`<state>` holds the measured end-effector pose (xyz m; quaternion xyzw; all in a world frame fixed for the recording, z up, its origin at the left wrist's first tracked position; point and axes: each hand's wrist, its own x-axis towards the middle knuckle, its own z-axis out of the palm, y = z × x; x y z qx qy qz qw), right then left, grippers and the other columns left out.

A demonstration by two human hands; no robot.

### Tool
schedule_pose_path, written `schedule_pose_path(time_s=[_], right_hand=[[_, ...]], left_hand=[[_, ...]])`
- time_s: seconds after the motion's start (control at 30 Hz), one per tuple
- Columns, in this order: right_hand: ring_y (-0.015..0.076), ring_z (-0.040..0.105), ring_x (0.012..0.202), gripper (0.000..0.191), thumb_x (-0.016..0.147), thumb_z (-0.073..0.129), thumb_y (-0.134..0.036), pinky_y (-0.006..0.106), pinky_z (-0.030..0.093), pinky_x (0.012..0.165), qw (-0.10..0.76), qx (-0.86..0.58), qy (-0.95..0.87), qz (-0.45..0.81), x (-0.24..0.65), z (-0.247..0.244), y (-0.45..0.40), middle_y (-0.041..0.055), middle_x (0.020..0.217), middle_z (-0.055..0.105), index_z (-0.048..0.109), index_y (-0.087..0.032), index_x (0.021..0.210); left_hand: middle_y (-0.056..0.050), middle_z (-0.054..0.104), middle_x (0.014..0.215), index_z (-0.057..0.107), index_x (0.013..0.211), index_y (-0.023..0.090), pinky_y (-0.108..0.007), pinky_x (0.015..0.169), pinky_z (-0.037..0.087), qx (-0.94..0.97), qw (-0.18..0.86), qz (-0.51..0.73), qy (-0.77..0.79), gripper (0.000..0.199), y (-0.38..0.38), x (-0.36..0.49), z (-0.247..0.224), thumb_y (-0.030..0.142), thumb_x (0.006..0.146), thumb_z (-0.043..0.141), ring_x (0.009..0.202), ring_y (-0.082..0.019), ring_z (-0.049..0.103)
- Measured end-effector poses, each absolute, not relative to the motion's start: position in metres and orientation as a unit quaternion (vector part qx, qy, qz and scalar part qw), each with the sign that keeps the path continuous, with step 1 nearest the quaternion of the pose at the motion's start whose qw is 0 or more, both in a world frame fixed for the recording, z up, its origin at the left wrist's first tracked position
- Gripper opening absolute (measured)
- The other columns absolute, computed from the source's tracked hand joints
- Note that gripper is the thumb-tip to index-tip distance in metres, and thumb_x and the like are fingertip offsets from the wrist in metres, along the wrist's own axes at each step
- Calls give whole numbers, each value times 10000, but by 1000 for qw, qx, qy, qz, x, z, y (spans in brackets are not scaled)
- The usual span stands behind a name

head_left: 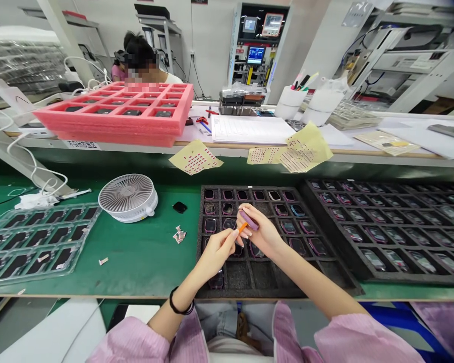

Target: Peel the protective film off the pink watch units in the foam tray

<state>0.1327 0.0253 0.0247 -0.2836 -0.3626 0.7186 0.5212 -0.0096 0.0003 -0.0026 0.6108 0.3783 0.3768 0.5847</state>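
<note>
Workbench with a green top [151,272], both ends cut off by the frame. At right lies a large black foam tray of flat glassy parts [412,276], cropped at the picture's edge; at centre, a black foam tray with square cells [261,291], several of them partly covered from view. A clear plastic tray of dark parts [70,267], cut off at left, lies near a round white fan [127,195]. Above the central tray, the right hand [268,229] grasps a small purple piece [249,220], its full outline masked by the grip. The left hand [217,249] pinches a slim orange stick [243,227], one end lost within the hold; whether the other touches the purple piece cannot be made out. Pale scraps [179,234], too small to identify, lie between fan and central tray.
</note>
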Motion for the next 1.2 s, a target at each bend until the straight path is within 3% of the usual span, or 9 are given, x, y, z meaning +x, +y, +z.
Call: schedule_pose_path(time_s=[0.23, 0.57, 0.77, 0.83, 1.07, 1.2], right_hand=[[42, 307, 359, 182, 822, 649, -323, 189, 308, 385, 520, -287, -385, 706, 134, 21, 27, -93, 503, 425, 528, -194, 777], [51, 363, 357, 264, 800, 667, -373, 192, 278, 383, 511, -321, -433, 669, 135, 21, 26, -73, 506, 504, 480, -201, 727], [17, 117, 312, 271, 763, 678, -412, 141, 173, 285, 446, -223, -305, 811, 123, 12, 25, -126, 470, 365, 507, -204, 793], [16, 98, 325, 251, 754, 691, -374, 127, 151, 283, 452, -211, -276, 821, 120, 10, 25, -125, 466, 359, 519, -199, 807], [18, 161, 327, 249, 760, 689, -342, 136, 179, 299, 514, -264, -281, 766, 117, 10, 25, -113, 456, 366, 488, -197, 737], [33, 297, 345, 241, 758, 693, -375, 140, 215, 312, 530, -349, -351, 688, 111, 5, 19, -95, 506, 450, 528, -210, 818]], left_hand=[[88, 311, 471, 546, 729, 149, -202, 410, 208, 586, 612, 379, 373, 441, -3, -11, 1, 538, 887, 410, 398, -49, 223], [83, 317, 445, 588, 740, 142, -202, 391, 210, 605, 601, 349, 388, 468, -2, -20, 10, 560, 871, 423, 385, -54, 243], [77, 345, 406, 570, 659, 137, -198, 374, 184, 584, 623, 361, 375, 497, -3, -19, 11, 582, 850, 458, 361, -40, 231], [80, 345, 398, 549, 647, 141, -195, 367, 174, 567, 635, 375, 367, 497, -4, -16, 8, 592, 840, 472, 352, -35, 221], [106, 288, 394, 517, 677, 157, -178, 343, 152, 501, 640, 434, 390, 504, -4, -9, 1, 644, 803, 490, 333, -28, 178], [55, 411, 475, 523, 635, 153, -181, 400, 281, 511, 608, 464, 393, 492, 1, -5, 0, 628, 755, 568, 417, -50, 345]])
